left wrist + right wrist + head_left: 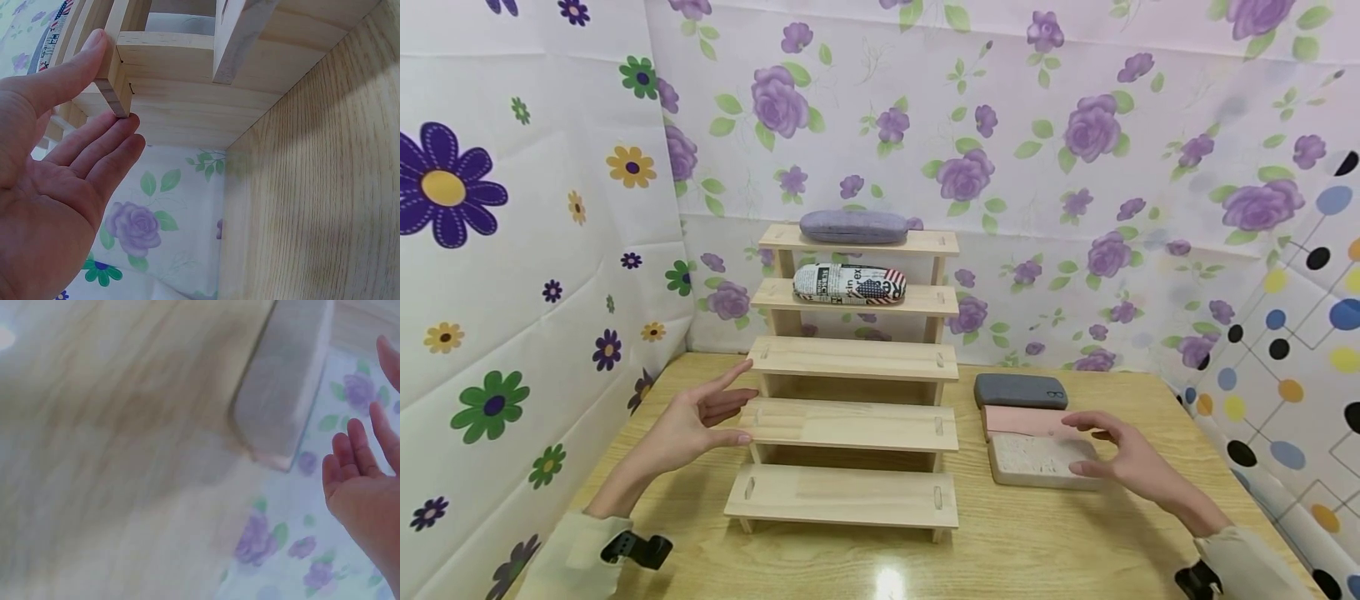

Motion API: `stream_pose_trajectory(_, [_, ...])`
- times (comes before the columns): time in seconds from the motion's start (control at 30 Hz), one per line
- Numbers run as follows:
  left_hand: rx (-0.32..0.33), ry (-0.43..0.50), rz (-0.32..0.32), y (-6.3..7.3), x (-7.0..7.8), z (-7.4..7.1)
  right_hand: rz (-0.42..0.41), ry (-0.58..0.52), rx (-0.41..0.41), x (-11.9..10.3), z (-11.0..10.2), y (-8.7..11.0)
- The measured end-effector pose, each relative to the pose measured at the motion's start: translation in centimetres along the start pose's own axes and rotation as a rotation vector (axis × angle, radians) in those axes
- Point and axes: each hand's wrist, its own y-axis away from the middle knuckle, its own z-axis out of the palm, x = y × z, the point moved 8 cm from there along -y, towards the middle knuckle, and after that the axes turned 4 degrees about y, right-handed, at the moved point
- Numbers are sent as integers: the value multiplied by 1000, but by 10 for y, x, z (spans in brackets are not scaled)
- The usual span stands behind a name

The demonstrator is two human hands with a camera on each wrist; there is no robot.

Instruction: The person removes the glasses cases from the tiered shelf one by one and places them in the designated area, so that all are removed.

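My left hand is at the left side of a stepped wooden shelf, its thumb and fingertips at the end of a board. In the left wrist view, the left hand has fairly straight fingers beside that board end. My right hand hovers over the right end of a whitish glasses case, fingers spread and loosely bent. Behind that case lie a pink case and a dark grey glasses case. In the right wrist view, the right hand holds nothing.
A purple-grey case lies on the shelf's top tier. One tier lower is a newspaper-print case. The shelf stands on a wood-grain table, with flowered cloth hanging behind and patterned cloths at both sides.
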Motion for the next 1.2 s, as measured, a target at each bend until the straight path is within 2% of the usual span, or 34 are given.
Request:
stream_pose_trajectory(0.13, [3,0,4,0,0,0,0,-74,-7,-16,3,-7])
stream_pose_trajectory(0.33, [1,8,-3,0,1,0,-19,-144,-73,-42,17,-20])
stream_pose_trajectory(0.47, [-2,8,-2,0,1,-1,-80,-128,-94,-65,23,-29])
stream_pose_trajectory(0.6, [-7,10,1,0,0,-1,-141,-66,-73,-91,21,-39])
stream_pose_trajectory(0.8, [-13,9,3,1,0,-1,-119,2,-54,-120,17,-55])
stream_pose_trajectory(0.97, [-11,2,1,0,-1,-1,-161,19,-30,-148,15,-73])
stream_pose_trajectory(1.13, [-12,5,1,0,0,-1,-228,-19,-2,-177,13,-90])
stream_pose_trajectory(1.2, [-11,4,1,1,0,-1,-231,-31,10,-186,14,-98])
